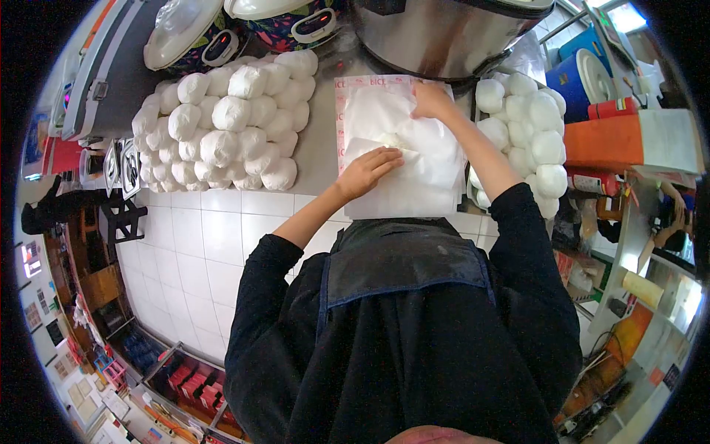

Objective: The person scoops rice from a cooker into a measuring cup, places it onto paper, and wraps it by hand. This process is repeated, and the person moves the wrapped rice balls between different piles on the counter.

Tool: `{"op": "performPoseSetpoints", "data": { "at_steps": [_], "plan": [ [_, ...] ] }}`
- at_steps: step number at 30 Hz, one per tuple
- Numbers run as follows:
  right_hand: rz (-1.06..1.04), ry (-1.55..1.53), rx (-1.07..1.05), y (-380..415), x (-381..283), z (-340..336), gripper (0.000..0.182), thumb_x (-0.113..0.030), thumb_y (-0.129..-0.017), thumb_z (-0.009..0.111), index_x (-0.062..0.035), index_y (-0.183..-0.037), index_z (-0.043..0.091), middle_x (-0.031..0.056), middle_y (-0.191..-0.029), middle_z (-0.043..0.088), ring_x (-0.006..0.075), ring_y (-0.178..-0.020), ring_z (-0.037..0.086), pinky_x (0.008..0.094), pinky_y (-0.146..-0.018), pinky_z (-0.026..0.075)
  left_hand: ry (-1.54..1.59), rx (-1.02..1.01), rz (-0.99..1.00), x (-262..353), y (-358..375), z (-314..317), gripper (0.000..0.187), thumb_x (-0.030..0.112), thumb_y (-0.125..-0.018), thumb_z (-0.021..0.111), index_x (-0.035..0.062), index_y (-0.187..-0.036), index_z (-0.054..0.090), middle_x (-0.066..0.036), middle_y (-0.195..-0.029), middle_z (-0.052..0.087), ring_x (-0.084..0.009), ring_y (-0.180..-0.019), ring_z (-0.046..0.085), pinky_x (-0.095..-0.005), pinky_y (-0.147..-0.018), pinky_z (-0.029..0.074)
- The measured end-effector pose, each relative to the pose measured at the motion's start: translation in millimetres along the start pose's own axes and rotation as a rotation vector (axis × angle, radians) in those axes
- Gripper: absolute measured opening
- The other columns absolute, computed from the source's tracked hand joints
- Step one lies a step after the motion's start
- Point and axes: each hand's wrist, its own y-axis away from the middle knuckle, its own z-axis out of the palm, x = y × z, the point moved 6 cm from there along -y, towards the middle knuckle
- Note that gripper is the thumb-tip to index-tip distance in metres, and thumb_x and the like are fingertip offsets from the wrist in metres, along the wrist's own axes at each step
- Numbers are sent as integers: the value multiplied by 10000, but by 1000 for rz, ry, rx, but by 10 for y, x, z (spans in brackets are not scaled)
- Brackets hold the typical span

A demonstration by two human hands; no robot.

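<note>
Left hand flat and open on a stack of white paper sheets, pressing a folded corner, gripping nothing. Right hand on the far edge of the same sheets, grip maybe pinching, hard to tell. Sheets on the surface, between two piles of white wrapped balls.

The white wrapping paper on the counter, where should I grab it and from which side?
Probably the near edge of the top sheet, from the person's side: it overhangs the counter, and the left hand and right hand press farther up.
</note>
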Motion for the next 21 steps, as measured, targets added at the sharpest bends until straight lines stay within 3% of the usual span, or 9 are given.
{"op": "performPoseSetpoints", "data": {
  "at_steps": [8,10,12,13,16,17,18,20,21],
  "plan": [
    [-90,25,-83,50,-60,-18,389,-170,-538,714,-49,-885,585,142,-829,626,299,-813,599,371,-719,464,88,55,-92,-93,36,0,404,-112,-622,526,55,-989,557,-126,-1111,527,-301,-1056,516,-362,-889,455],
    [-170,27,-264,185,-273,-140,320,-142,-556,670,-49,-854,598,132,-785,622,296,-780,601,378,-674,462,94,52,-130,-121,23,-24,373,-102,-632,540,54,-970,556,-128,-1103,525,-305,-1042,519,-361,-861,462],
    [-237,-113,-174,297,-362,-174,286,-132,-577,653,-51,-846,603,129,-770,617,297,-763,597,385,-661,461,-91,220,-64,-85,-25,-179,331,-43,-670,593,85,-973,555,-125,-1119,508,-310,-1055,503,-366,-834,443],
    [-307,-252,-82,362,-424,-232,252,-123,-598,637,-52,-839,608,126,-755,612,298,-746,594,392,-647,460,-143,256,-101,-170,21,-143,380,86,-698,660,146,-1058,553,-102,-1213,474,-310,-1134,433,-429,-923,333],
    [-354,-162,31,799,-800,-237,122,-100,-676,591,-56,-790,587,135,-762,617,311,-744,598,422,-666,476,-478,276,-187,12,-138,-412,454,201,-727,659,197,-1160,524,-51,-1305,426,-306,-1243,322,-502,-1018,148],
    [-404,-39,43,960,-888,-150,144,-108,-695,595,-56,-829,586,125,-802,616,291,-769,596,409,-660,479,-521,216,-198,6,-169,-422,509,272,-739,643,215,-1222,492,4,-1336,415,-259,-1312,229,-527,-1035,20],
    [-453,85,54,1100,-957,-14,167,-115,-714,598,-55,-869,585,114,-842,616,272,-793,594,395,-654,482,-521,217,-197,-21,-176,-446,509,272,-739,643,215,-1222,492,4,-1336,415,-259,-1312,229,-527,-1035,20],
    [-519,80,149,1357,-983,184,179,-142,-730,594,-53,-884,587,102,-886,604,254,-828,584,372,-665,483,-547,-96,-91,-120,-184,-306,462,264,-745,640,190,-1186,524,9,-1252,493,-226,-1312,255,-554,-1040,2],
    [-586,75,247,1492,-979,218,194,-168,-745,590,-51,-900,590,89,-929,593,236,-862,574,348,-676,485,-526,-278,-6,-211,-143,-206,433,213,-723,657,152,-1140,557,-33,-1165,550,-221,-1224,400,-535,-1037,192]
  ]
}}
